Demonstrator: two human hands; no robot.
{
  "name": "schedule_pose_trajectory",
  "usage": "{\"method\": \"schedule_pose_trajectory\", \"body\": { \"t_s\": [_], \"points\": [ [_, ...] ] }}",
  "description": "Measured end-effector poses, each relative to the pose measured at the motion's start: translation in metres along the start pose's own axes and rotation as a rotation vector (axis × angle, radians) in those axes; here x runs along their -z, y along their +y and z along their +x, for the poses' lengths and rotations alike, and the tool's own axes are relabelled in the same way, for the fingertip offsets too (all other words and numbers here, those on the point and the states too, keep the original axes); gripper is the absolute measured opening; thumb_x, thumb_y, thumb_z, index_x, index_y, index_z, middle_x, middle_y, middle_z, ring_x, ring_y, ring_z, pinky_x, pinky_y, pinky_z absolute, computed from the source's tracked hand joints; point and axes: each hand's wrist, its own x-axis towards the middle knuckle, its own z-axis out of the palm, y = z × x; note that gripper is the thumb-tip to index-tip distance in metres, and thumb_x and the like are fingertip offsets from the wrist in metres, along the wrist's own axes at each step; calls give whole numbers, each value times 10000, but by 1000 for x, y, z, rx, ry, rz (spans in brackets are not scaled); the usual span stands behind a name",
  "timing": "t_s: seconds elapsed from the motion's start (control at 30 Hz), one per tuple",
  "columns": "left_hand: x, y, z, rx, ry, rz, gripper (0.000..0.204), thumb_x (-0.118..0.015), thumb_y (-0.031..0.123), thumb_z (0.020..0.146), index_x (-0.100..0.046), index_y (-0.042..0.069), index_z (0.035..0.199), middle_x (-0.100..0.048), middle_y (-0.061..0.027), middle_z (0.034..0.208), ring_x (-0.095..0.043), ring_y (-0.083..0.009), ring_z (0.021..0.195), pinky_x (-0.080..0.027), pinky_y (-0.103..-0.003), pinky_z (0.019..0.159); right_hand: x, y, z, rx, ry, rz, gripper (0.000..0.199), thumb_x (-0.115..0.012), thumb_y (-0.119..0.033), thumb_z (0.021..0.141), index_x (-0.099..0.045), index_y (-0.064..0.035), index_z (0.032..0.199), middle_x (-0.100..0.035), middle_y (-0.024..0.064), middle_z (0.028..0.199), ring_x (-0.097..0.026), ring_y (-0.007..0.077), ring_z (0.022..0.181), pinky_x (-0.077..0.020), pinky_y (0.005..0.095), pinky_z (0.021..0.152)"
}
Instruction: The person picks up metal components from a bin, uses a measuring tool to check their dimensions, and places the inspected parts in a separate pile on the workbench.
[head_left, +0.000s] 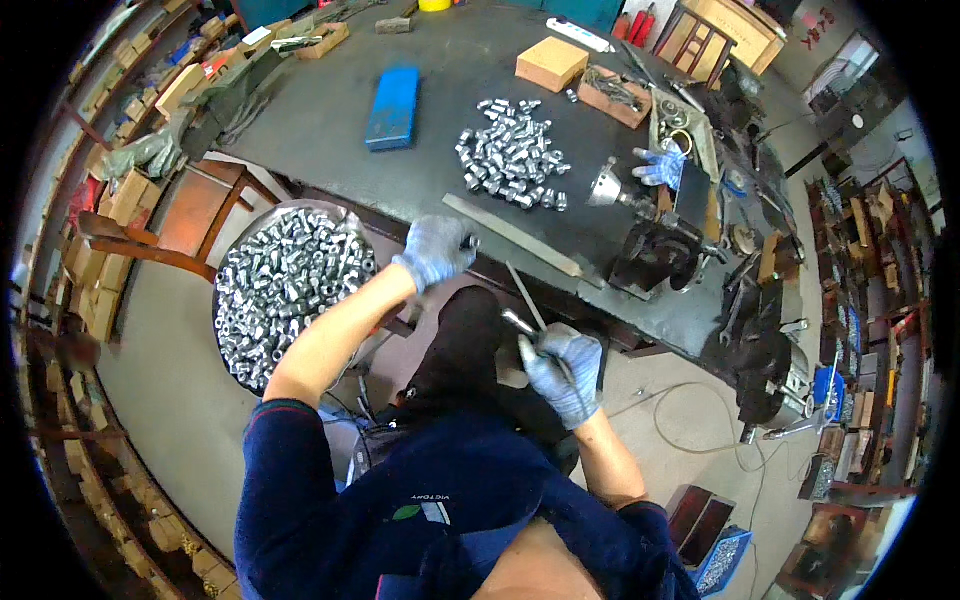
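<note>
My left hand, in a grey glove, is closed just off the bench's front edge. A small metal piece with a dark end peeks out at its fingers; most of it is hidden. Lower and to the right, over my lap, my gloved right hand is wrapped round a shiny metal rod-like tool. A thin grey bar slants between that hand and the bench edge; whether the hand touches it I cannot tell. Left of my left forearm, a round container is heaped with metal fittings.
On the dark bench lie a pile of fittings, a blue box and a flat metal bar. A vise stands at the right, beside a blue-and-white glove. A wooden chair is at the left.
</note>
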Motion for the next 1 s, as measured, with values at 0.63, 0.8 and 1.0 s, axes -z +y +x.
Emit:
{"method": "schedule_pose_trajectory", "body": {
  "t_s": [0.63, 0.8, 1.0],
  "points": [
    [62, -125, -3, 53, 77, -227, 427, -630, 247, 834, -572, -4, 1174, -661, -167, 1021, -655, -255, 873, -514, -358, 797, -5, 15, -40, -223, -15, 304, 231, -708, -61, 734, -527, -43, 591, -466, 88, 553, -467, 187, 494, -363, 288, 476],
    [93, -209, -128, 315, 24, -269, 373, -565, 310, 772, -646, 40, 1016, -638, -199, 1031, -601, -356, 985, -455, -406, 871, -7, 11, -37, -264, -83, 361, 205, -696, -83, 762, -563, -22, 620, -472, 81, 553, -453, 158, 504, -344, 282, 486],
    [104, -251, -197, 695, 53, 36, 380, -583, 324, 753, -687, 98, 1041, -656, -200, 1000, -638, -317, 957, -479, -375, 846, -15, 16, -34, -183, -159, 255, 249, -690, -118, 780, -539, -34, 600, -482, 86, 545, -435, 187, 488, -335, 297, 477]
  ]
}}
